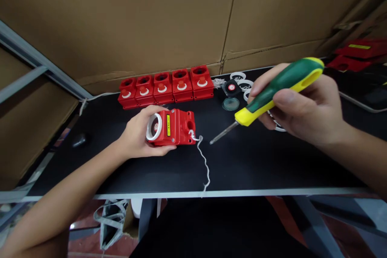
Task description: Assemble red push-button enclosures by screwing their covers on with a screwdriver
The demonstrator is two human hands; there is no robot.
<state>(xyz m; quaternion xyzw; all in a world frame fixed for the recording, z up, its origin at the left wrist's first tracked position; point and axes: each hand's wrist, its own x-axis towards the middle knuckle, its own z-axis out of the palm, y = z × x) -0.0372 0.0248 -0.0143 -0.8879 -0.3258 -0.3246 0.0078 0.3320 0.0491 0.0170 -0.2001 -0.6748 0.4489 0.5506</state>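
Note:
My left hand (140,133) is wrapped round a red box-shaped housing (179,123) with a white ring at its left end and a yellow label on top. From a hole at the housing's right end trails a white string (206,165), which runs over the table's front edge. In my right hand (314,109) is a screwdriver (278,88) with a green and yellow handle, held between thumb and fingers. Its metal tip points down and left, to the right of the housing and apart from it.
Several red housings (163,88) stand in a row along the cardboard wall (151,16). White rings (238,75), a clear disc (230,104) and a black square part (231,87) lie near my right hand. More red parts (352,58) are at the far right. A dark object (79,140) lies at left.

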